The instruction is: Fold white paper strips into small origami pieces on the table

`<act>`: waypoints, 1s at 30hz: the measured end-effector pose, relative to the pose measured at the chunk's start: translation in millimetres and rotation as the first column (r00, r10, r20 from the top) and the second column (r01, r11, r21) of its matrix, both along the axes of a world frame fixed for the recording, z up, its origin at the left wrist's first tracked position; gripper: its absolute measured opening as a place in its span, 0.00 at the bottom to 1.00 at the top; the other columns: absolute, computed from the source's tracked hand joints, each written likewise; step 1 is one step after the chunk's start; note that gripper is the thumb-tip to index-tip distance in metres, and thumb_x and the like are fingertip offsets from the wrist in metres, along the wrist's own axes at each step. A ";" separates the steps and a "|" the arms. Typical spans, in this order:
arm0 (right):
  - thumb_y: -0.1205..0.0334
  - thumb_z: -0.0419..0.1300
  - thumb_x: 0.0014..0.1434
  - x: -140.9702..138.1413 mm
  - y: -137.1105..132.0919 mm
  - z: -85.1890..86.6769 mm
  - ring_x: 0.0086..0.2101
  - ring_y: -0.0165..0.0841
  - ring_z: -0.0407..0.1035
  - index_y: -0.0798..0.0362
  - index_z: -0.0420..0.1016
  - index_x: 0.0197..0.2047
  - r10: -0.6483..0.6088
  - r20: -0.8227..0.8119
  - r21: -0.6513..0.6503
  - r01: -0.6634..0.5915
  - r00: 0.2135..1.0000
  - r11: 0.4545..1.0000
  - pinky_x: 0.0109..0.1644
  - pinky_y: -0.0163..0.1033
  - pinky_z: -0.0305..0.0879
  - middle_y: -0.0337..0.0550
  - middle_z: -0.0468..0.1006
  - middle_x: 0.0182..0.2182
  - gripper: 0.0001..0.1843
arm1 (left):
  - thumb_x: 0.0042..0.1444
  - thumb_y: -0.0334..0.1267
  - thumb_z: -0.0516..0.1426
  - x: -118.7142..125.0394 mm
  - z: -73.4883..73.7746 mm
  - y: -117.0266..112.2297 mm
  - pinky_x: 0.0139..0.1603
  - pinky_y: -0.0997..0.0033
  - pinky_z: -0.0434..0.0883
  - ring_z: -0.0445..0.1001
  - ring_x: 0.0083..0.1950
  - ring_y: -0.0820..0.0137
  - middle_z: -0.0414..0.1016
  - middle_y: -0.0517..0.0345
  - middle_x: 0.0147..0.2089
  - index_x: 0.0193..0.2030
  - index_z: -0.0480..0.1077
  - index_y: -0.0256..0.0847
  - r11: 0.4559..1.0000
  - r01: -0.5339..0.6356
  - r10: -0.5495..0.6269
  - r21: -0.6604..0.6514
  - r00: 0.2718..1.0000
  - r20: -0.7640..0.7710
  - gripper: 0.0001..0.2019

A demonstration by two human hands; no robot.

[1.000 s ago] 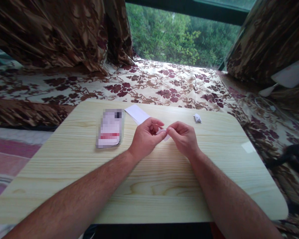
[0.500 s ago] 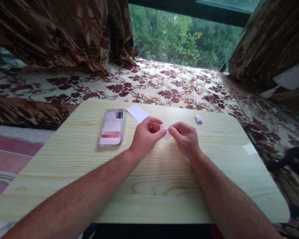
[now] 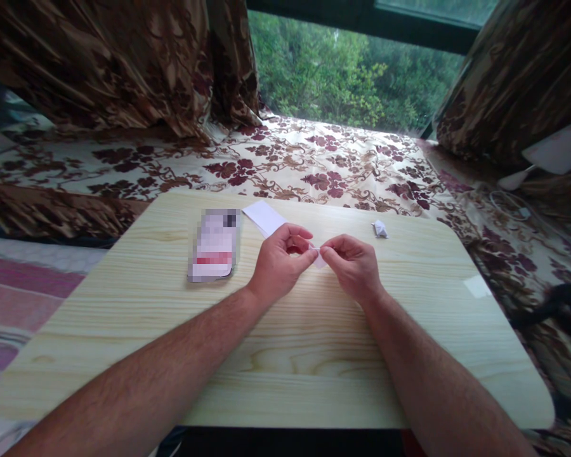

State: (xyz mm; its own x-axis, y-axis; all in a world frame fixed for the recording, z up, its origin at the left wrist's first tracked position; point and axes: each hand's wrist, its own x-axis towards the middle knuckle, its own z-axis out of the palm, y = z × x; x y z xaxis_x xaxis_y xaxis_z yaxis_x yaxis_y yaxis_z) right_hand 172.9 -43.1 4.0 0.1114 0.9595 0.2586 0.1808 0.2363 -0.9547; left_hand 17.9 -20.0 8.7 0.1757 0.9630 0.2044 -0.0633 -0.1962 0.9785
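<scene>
White and thin, a small piece of paper sits just above the middle of the frame, caught between the two hands over the wooden table. The left hand has thumb and forefinger closed on its left edge, the other fingers curled loosely in. The right hand pinches the right edge the same way, so the fingertips of both hands nearly meet. Only a small corner of the paper shows below the thumbs, and how many folds it already carries cannot be told.

A white paper strip runs from the upper left towards the left hand and goes out of sight behind its knuckles. Whether it is one with the pinched piece is hidden. Well apart, towards the upper right of the table, lies a little folded paper shape, compact and already creased all over. Judging from that, one such piece looks done, while the one in the fingers is somewhere in its folding, with much of the strip unused.

Left of the strip a pixelated flat item rests on the table. Beyond the table's far edge spreads a floral cloth, with brown patterned curtains either side of a window full of green trees.
</scene>
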 end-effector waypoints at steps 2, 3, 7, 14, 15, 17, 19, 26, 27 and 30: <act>0.61 0.63 0.55 -0.4 -0.6 0.8 0.24 0.28 0.65 0.55 0.77 0.29 -0.003 0.006 0.003 0.003 1.000 1.000 0.29 0.34 0.62 0.38 0.75 0.23 0.07 | 0.49 0.34 0.65 -0.2 0.4 -0.3 0.38 0.74 0.71 0.75 0.34 0.73 0.71 0.63 0.30 0.42 0.69 0.39 1.000 0.007 -0.007 0.007 1.000 -0.002 0.14; 0.61 0.64 0.55 -0.7 -0.9 1.0 0.24 0.28 0.65 0.55 0.77 0.29 -0.006 0.012 0.004 0.006 1.000 1.000 0.28 0.34 0.62 0.38 0.75 0.23 0.07 | 0.49 0.34 0.65 -0.3 0.6 -0.5 0.38 0.74 0.71 0.75 0.34 0.73 0.71 0.63 0.30 0.41 0.69 0.39 1.000 0.006 -0.006 0.008 1.000 -0.003 0.13; 0.61 0.64 0.54 -1.8 -1.3 -0.1 0.23 0.28 0.65 0.55 0.78 0.29 -0.013 0.022 0.003 0.013 1.000 1.000 0.29 0.34 0.62 0.38 0.75 0.23 0.06 | 0.48 0.34 0.65 -1.0 1.0 -1.1 0.36 0.74 0.70 0.74 0.33 0.73 0.72 0.62 0.30 0.41 0.70 0.39 1.000 0.000 0.000 -0.011 1.000 -0.008 0.13; 0.63 0.64 0.54 -2.0 -2.0 0.2 0.23 0.28 0.65 0.55 0.77 0.28 -0.005 0.045 -0.001 0.005 0.999 1.000 0.27 0.33 0.60 0.38 0.75 0.22 0.06 | 0.50 0.34 0.64 -2.5 0.1 -0.7 0.37 0.73 0.70 0.73 0.33 0.73 0.73 0.60 0.32 0.41 0.69 0.39 1.000 0.007 -0.006 0.027 1.000 -0.024 0.12; 0.63 0.64 0.54 -2.1 -2.2 0.7 0.23 0.27 0.65 0.55 0.77 0.28 -0.005 0.047 -0.005 0.005 0.999 1.000 0.27 0.33 0.60 0.37 0.74 0.22 0.05 | 0.50 0.33 0.64 -2.7 0.1 -0.5 0.37 0.73 0.70 0.73 0.34 0.73 0.73 0.60 0.32 0.41 0.69 0.39 1.000 0.011 -0.011 0.029 1.000 -0.019 0.12; 0.63 0.64 0.54 -2.4 -2.5 1.4 0.22 0.27 0.65 0.55 0.77 0.28 -0.007 0.051 -0.009 0.008 0.999 1.000 0.26 0.33 0.59 0.37 0.74 0.21 0.05 | 0.50 0.33 0.64 -2.8 0.0 -0.1 0.37 0.73 0.70 0.73 0.34 0.73 0.73 0.60 0.31 0.41 0.69 0.39 0.999 0.022 -0.022 0.023 1.000 -0.002 0.12; 0.63 0.64 0.54 -2.6 -2.6 1.3 0.22 0.27 0.65 0.55 0.77 0.28 -0.008 0.054 -0.011 0.009 0.999 1.000 0.26 0.33 0.59 0.37 0.74 0.21 0.06 | 0.50 0.33 0.64 -2.9 0.0 0.5 0.37 0.73 0.70 0.73 0.33 0.73 0.73 0.61 0.31 0.41 0.69 0.39 0.999 0.032 -0.033 0.007 0.999 0.017 0.12; 0.61 0.64 0.54 -0.4 -1.1 -0.4 0.24 0.29 0.67 0.56 0.79 0.30 0.023 0.013 -0.047 -0.022 1.000 0.999 0.28 0.34 0.60 0.40 0.77 0.23 0.06 | 0.48 0.33 0.65 -2.8 -1.9 2.8 0.37 0.73 0.70 0.73 0.33 0.73 0.73 0.60 0.31 0.39 0.70 0.39 0.999 0.028 -0.026 -0.030 0.999 0.046 0.11; 0.61 0.64 0.54 -0.1 -0.5 -0.2 0.24 0.29 0.67 0.56 0.79 0.31 0.025 -0.002 -0.052 -0.025 1.000 0.998 0.28 0.34 0.61 0.41 0.78 0.24 0.07 | 0.48 0.33 0.65 -2.8 -2.4 3.1 0.36 0.73 0.70 0.73 0.33 0.73 0.73 0.60 0.31 0.39 0.70 0.39 0.999 0.022 -0.021 -0.030 0.999 0.047 0.11; 0.61 0.65 0.53 0.4 1.3 0.8 0.24 0.28 0.66 0.56 0.79 0.32 0.012 -0.049 -0.061 -0.015 0.999 0.998 0.28 0.34 0.60 0.40 0.77 0.24 0.06 | 0.49 0.33 0.64 -3.1 -3.6 3.5 0.37 0.73 0.70 0.73 0.33 0.73 0.73 0.60 0.32 0.40 0.70 0.39 1.000 0.013 -0.012 -0.021 0.999 0.042 0.11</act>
State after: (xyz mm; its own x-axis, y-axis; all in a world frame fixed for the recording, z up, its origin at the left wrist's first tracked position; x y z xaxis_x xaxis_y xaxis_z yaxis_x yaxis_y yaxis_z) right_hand 173.3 -41.8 4.8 0.1092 0.9749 0.1941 0.1308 0.1795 -0.9750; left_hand 14.8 -16.5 5.1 0.1796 0.9650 0.1910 -0.1068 -0.1739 0.9790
